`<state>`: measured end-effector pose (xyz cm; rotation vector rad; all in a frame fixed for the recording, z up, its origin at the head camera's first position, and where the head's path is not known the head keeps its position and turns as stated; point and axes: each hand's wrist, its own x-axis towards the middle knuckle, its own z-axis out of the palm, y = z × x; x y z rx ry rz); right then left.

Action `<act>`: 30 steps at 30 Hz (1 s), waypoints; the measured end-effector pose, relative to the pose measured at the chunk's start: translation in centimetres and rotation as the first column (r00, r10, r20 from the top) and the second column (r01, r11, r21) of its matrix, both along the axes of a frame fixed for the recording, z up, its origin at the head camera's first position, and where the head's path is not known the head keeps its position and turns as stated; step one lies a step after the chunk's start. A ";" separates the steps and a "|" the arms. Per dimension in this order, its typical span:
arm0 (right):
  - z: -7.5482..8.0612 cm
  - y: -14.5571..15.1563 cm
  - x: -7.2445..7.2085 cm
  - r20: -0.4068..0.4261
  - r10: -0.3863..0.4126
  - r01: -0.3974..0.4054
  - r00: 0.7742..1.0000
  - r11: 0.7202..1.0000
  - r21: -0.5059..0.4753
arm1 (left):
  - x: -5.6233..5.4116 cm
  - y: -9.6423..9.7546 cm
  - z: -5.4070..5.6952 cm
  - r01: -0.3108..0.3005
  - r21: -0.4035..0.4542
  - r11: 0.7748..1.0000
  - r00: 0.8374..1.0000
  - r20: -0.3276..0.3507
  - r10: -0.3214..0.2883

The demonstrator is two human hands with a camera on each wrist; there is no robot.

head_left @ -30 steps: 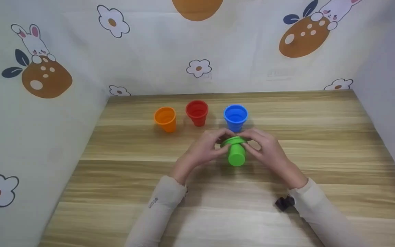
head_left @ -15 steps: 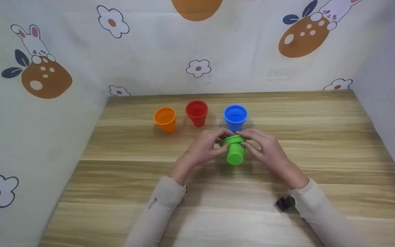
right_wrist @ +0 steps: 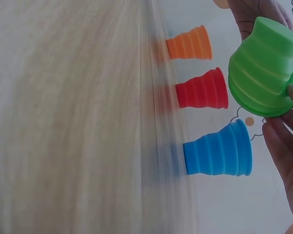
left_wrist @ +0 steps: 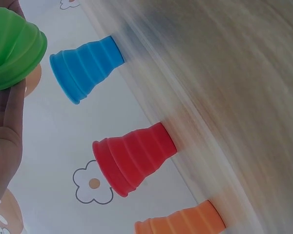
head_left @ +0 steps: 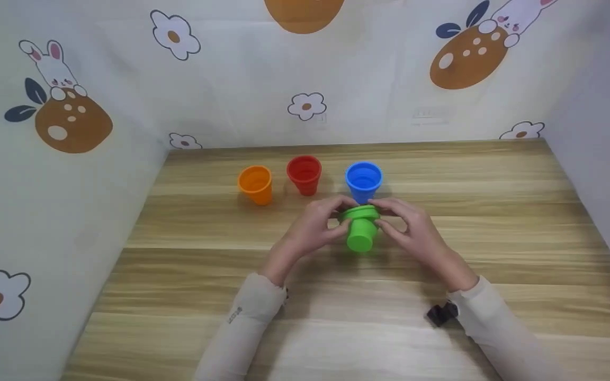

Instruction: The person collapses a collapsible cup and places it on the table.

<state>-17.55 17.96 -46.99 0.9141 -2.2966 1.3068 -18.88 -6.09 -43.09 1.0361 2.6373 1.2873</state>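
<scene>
Both hands hold a green collapsible cup (head_left: 360, 233) above the table, its base tipped toward the head camera. My left hand (head_left: 318, 225) pinches the wide rim from the left, thumb near the side wall. From the right, my right hand (head_left: 411, 227) grips the same rim between thumb and fingers. In the right wrist view the green cup (right_wrist: 263, 68) looks skewed, its ringed wall bent to one side. Just behind the hands a blue cup (head_left: 364, 177) stands upright; its foot is partly covered by the fingers in the head view.
A red cup (head_left: 304, 172) and an orange cup (head_left: 256, 182) stand upright left of the blue one on the wooden table (head_left: 204, 280). A patterned wall (head_left: 241, 79) rises behind the table. A small black object (head_left: 441, 314) sits at the right sleeve cuff.
The green cup's base has shifted slightly left and away from the head camera, and its rim shows more from the side. Both hands keep their hold; the other cups stay put.
</scene>
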 end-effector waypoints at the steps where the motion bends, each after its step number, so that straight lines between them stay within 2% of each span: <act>1: 0.0 0.0 0.0 0.018 0.009 -0.009 1.000 1.000 -0.015 | 0.0 0.0 0.0 -0.004 0.004 1.000 1.000 -0.003 0.004; 8: -0.2 0.3 0.1 0.126 0.041 -0.033 0.991 0.997 -0.068 | 0.1 0.0 0.0 -0.025 0.036 0.999 0.999 0.025 0.024; 18: 0.1 0.4 0.2 0.259 0.085 -0.044 0.962 0.986 -0.160 | -0.1 0.2 -0.1 -0.042 0.083 0.996 0.996 0.087 0.034; 23: 0.2 0.4 0.2 0.267 0.068 -0.022 0.961 0.985 -0.171 | -0.3 0.3 -0.1 -0.053 0.095 0.994 0.995 0.090 0.044; 30: 0.3 0.3 -0.1 0.213 0.071 -0.028 0.974 0.980 -0.197 | -0.3 0.5 -0.2 -0.042 0.130 0.991 0.998 0.050 0.035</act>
